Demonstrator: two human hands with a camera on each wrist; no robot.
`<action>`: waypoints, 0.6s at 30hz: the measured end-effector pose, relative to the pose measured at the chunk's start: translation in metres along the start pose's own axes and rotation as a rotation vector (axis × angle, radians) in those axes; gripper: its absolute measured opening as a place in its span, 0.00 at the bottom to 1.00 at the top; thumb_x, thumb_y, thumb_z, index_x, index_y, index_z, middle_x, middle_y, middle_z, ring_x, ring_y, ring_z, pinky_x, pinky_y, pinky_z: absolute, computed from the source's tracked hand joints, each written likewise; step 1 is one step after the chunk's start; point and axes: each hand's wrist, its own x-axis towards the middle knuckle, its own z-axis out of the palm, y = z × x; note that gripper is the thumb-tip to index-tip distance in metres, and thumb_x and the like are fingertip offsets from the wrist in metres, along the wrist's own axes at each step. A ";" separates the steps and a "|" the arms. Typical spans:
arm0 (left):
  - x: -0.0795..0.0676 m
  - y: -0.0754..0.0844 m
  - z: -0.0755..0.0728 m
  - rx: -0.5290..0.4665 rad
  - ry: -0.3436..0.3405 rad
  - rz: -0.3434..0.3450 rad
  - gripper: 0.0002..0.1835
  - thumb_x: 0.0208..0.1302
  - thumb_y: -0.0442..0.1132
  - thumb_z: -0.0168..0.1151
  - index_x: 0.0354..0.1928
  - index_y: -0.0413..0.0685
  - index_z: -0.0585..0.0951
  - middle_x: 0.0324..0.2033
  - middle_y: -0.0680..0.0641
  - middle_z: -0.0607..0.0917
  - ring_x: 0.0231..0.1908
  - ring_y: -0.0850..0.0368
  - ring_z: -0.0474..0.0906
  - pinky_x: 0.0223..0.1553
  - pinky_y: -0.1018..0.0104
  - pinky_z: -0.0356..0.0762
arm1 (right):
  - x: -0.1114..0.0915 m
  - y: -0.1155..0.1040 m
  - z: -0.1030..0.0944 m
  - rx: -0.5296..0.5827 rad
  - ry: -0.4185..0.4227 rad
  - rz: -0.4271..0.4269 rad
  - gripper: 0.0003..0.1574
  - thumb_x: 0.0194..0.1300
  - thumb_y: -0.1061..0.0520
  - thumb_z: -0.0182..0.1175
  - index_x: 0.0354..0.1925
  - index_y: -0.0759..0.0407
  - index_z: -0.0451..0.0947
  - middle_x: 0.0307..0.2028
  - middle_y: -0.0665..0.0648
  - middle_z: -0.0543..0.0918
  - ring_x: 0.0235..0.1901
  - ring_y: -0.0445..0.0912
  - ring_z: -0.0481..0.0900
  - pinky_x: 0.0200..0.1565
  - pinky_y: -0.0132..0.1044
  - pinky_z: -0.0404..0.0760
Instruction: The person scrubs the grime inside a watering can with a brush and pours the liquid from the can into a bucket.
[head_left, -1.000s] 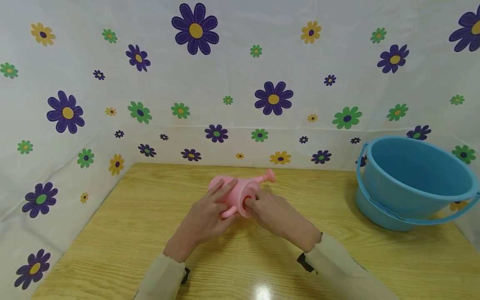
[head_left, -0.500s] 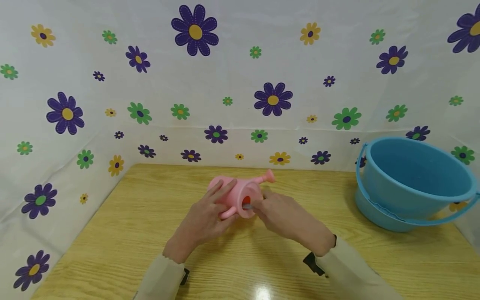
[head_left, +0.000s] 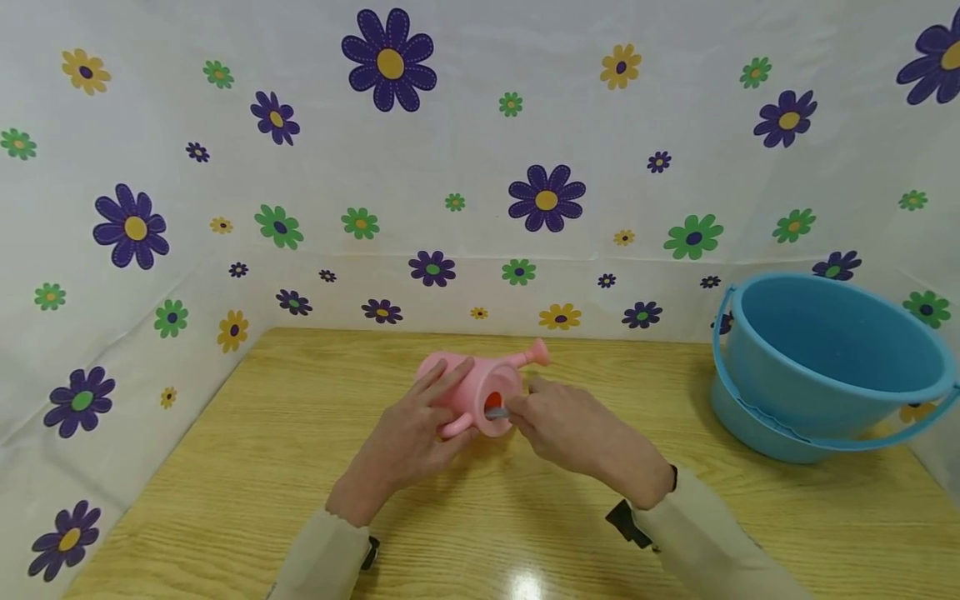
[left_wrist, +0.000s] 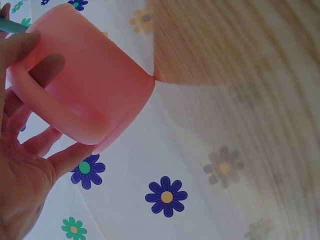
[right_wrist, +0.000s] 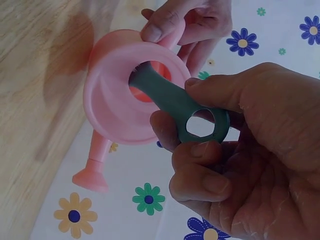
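Note:
A pink watering can (head_left: 468,387) lies on its side on the table, its open mouth turned toward my right hand and its spout at the back right. My left hand (head_left: 408,433) grips it, fingers over the body and round the handle (left_wrist: 55,110). Between thumb and fingers, my right hand (head_left: 573,429) pinches the holed end of a flat teal handle (right_wrist: 170,97). The handle's other end goes into the round hole in the can's mouth, so what is inside stays hidden. Orange-red shows within that hole.
A large blue bucket (head_left: 772,408) with its handle hanging down stands at the right of the wooden table (head_left: 300,392). White sheeting (head_left: 457,150) printed with flowers rises behind the table and at its left side.
My right hand has drawn back a little to the right from the can's mouth, and more of the teal handle shows. The left hand and the can have stayed in place.

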 end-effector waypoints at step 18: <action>0.000 -0.001 0.001 -0.009 0.001 0.012 0.23 0.64 0.49 0.72 0.14 0.53 0.76 0.73 0.43 0.73 0.75 0.39 0.65 0.67 0.49 0.77 | 0.015 0.008 0.024 0.110 0.025 -0.082 0.05 0.72 0.60 0.62 0.36 0.57 0.78 0.28 0.51 0.73 0.30 0.43 0.68 0.30 0.27 0.66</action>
